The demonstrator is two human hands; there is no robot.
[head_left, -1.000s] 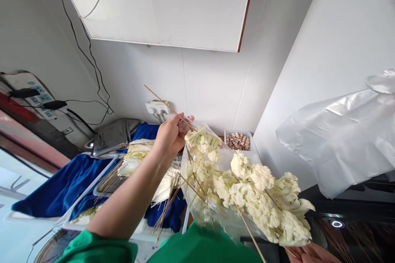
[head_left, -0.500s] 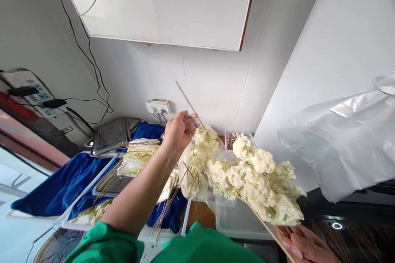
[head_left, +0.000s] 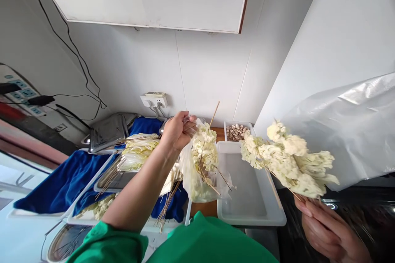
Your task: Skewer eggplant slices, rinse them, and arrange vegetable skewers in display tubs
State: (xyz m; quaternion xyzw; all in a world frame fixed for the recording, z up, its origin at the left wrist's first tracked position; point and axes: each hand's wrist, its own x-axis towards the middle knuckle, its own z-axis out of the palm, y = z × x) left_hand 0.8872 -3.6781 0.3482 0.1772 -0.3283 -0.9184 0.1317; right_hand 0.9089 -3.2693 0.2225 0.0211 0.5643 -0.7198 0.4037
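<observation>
In the head view, the left hand [head_left: 179,130] clutches the upper edge of a clear plastic bag [head_left: 189,172], which holds cauliflower skewers [head_left: 205,146] and hangs over the brown desk [head_left: 203,208]. The right hand [head_left: 333,230] grasps the sticks of a cauliflower bunch [head_left: 293,160], held well apart from the bag. A white bin [head_left: 243,185] stands between bag and right hand; brown-and-white pieces [head_left: 236,132] lie behind it. Leaf skewers [head_left: 140,146] lie beyond the left forearm.

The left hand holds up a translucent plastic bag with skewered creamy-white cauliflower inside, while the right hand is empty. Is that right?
The right hand isn't empty: the head view shows it holding creamy-white cauliflower florets on thin brown wooden skewers. The rest stands.
</observation>
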